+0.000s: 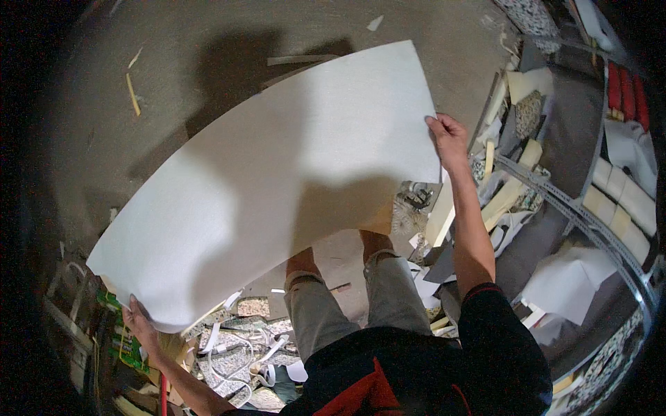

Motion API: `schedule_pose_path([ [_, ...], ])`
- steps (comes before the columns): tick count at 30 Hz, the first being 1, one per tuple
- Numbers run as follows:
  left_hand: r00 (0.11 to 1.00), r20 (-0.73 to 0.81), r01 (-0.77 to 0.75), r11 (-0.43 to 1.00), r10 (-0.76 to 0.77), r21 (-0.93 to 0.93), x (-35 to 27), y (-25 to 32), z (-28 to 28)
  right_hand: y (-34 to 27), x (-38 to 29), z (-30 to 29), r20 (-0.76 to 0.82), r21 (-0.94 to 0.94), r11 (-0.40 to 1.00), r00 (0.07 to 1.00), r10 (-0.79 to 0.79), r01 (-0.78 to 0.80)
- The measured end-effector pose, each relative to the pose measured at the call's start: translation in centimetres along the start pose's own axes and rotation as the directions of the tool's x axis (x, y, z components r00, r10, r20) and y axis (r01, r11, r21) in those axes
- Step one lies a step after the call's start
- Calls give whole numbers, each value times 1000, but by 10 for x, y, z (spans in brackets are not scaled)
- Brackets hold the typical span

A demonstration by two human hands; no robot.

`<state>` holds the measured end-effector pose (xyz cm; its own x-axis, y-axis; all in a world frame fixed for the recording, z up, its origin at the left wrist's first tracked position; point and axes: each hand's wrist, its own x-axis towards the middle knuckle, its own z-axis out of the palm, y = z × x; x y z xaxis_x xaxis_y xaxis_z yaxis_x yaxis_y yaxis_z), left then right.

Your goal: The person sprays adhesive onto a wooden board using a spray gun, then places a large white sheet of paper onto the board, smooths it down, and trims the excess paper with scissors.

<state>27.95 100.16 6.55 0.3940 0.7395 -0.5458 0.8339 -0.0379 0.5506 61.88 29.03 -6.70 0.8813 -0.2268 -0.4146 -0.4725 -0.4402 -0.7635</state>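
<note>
A large white sheet [255,171], seemingly foam or padding, stretches across the space in front of my legs. Its far edge curves, and one corner near my right arm is cut in. My left hand [138,322] grips the near left end, with the thumb on the upper face and the fingers hidden below. At the opposite end my right hand [450,138] pinches the right edge between thumb and fingers. The sheet hangs above the concrete floor [156,31], and shadows fall over its face.
Speckled foam offcuts [223,359] and white strips litter the floor at the lower left. On the right stands a slotted metal rack [562,203] with foam blocks [619,197] and red rolls [627,96]. Pale foam strips [510,192] lean beside it. A yellow strip [132,93] lies farther off.
</note>
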Motion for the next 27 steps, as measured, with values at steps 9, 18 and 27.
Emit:
schedule_pose_path([
  [9,995,-41,-91,993,88,-77,-3,-4,9,-8,-5,0,12,-163,984,998,-65,66],
  [18,994,-71,-71,992,78,105,-11,-10,-1,17,7,7,42,-127,989,997,-67,72],
  [27,971,-202,-95,983,126,155,-36,-26,-7,-54,-40,98,215,-751,412,782,-585,515],
])
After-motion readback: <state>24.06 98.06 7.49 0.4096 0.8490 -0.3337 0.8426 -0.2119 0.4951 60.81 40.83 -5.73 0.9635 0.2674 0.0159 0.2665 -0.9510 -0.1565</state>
